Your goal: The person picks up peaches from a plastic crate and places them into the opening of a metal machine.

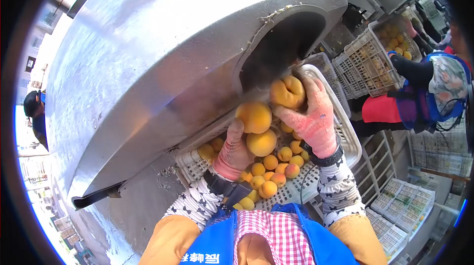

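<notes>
My left hand (pixel 234 154), in a pink glove, is wrapped round yellow-orange peaches (pixel 254 117), one above another. In my right hand (pixel 314 117), also in a pink glove, a peach (pixel 287 92) with a deep crease is gripped between thumb and fingers. Both hands are above a white perforated crate (pixel 354 144), in which several smaller peaches (pixel 270 162) lie. Just beyond the held fruit is the dark oval opening (pixel 281 48) of a metal housing.
The large metal housing (pixel 148 43) curves across the left and centre. At right, a person (pixel 434 92) in a blue vest is beside a crate of peaches (pixel 368 62). Stacked crates (pixel 402 206) stand lower right. Another person (pixel 35 112) is partly visible far left.
</notes>
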`<state>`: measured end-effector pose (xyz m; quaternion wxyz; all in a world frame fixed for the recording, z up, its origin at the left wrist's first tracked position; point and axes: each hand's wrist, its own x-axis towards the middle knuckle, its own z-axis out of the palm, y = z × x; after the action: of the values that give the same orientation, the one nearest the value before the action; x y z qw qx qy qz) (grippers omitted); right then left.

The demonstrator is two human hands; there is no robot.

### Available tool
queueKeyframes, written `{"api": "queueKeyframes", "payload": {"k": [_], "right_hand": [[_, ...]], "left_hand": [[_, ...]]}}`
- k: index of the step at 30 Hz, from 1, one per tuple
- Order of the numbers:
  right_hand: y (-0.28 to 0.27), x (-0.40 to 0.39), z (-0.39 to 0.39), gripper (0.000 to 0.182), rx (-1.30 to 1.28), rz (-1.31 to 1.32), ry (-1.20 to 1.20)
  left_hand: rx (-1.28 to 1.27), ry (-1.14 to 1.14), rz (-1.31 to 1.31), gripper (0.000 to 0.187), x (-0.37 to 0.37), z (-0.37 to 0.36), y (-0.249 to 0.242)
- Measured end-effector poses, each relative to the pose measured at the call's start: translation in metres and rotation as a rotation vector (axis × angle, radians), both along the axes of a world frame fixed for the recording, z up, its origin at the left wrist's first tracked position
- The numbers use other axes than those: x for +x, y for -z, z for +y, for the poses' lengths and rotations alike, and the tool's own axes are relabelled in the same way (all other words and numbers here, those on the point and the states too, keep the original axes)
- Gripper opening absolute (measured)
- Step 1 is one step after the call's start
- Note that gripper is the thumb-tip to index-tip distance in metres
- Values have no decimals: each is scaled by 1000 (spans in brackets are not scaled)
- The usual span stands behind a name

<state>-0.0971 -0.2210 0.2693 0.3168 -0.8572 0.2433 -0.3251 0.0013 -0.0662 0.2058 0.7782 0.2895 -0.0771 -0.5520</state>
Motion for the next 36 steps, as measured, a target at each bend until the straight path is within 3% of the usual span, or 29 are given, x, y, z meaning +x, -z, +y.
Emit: {"api": "queueKeyframes", "payload": {"k": [2, 4, 5, 7, 8, 10, 12, 13, 15, 16, 17, 19, 21, 23, 25, 27, 29, 31, 32, 33, 34, 35, 36], "right_hand": [[5, 33, -14, 75, -103, -16, 29], [26, 68, -28, 75, -167, 236, 9], [34, 86, -35, 75, -165, 235, 5], [28, 109, -39, 75, -485, 422, 54], [24, 99, -42, 75, -497, 416, 54], [-22, 58, -27, 77, 306, -180, -85], [-28, 22, -15, 80, 298, -67, -224], [-29, 7, -9, 83, 298, 55, -343], [-7, -9, 2, 90, 865, 3, -594], [-18, -14, 16, 93, 1177, -59, -653], [-29, -19, 24, 92, 1243, 39, -645], [-29, -19, 38, 84, 1118, -64, -491], [-9, -9, 24, 74, 625, -153, -328], [-10, 15, 5, 60, -24, -82, 47], [5, 36, -14, 56, -124, 81, 131], [23, 68, -22, 56, -208, 134, 120], [36, 91, -31, 56, -271, 211, 101], [44, 107, -39, 60, -605, 122, 160], [33, 98, -33, 60, -602, 127, 149], [8, 81, -25, 63, -99, -46, 23], [-8, 62, -17, 65, 409, -211, -105], [-14, 45, -11, 65, 407, -208, -118], [-17, 25, -3, 68, 195, -103, -147]], "left_hand": [[102, -11, -56, 81, 2, 7, 2], [159, -8, -90, 80, 4, 17, 4], [216, -3, -110, 79, 2, 23, 6], [230, -16, -91, 79, 0, 27, 10], [235, -32, -73, 78, 1, 25, 10], [200, -18, -104, 77, 3, 22, 1], [170, -17, -135, 77, 9, 20, -10], [69, 96, -163, 76, 15, 20, -18], [-30, 219, -190, 76, 18, 18, -23], [-128, 342, -73, 77, 18, 15, -22], [-226, 465, 42, 78, 19, 13, -20], [-149, 364, -13, 82, 13, 8, -21], [23, 267, -57, 84, 13, 5, -24], [-82, 323, -80, 82, 21, 8, 12], [184, 139, 79, 76, 16, 14, 24], [244, 98, 81, 67, 13, 21, 49], [297, -68, -674, 56, 2, 27, 85], [303, -29, -706, 51, 2, 27, 60], [279, -3, -764, 47, 4, 24, 47], [277, -12, -766, 47, 6, 21, 44], [79, -38, -359, 43, 5, 18, 42], [-120, -67, 49, 40, 4, 15, 39], [-119, -74, 50, 40, 2, 11, 37]]}}
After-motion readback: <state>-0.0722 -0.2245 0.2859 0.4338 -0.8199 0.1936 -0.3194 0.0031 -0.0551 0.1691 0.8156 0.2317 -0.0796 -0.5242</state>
